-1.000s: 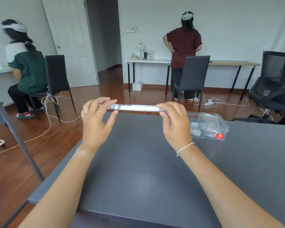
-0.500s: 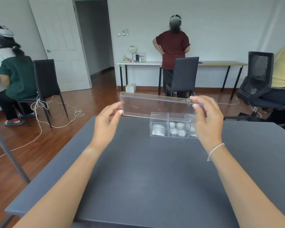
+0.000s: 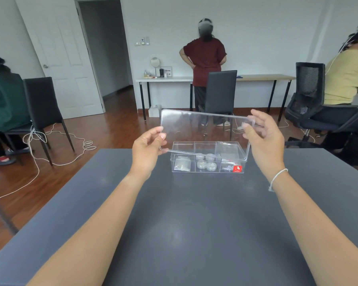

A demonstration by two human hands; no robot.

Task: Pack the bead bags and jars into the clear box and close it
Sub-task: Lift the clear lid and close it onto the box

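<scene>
Both hands, left [image 3: 148,148] and right [image 3: 264,139], pinch the clear lid [image 3: 205,131] by its ends above the packed clear box [image 3: 208,159]; I should level it, line up corners, press down evenly.

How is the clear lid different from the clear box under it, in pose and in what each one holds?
The clear lid is held in the air, tilted, by the left hand and right hand; the clear box rests flat on the grey table. The lid is a shallow, empty panel; the box is deeper, divided into compartments with small jars and bead bags inside. The box carries a red sticker; the lid shows none. Both are transparent.
</scene>
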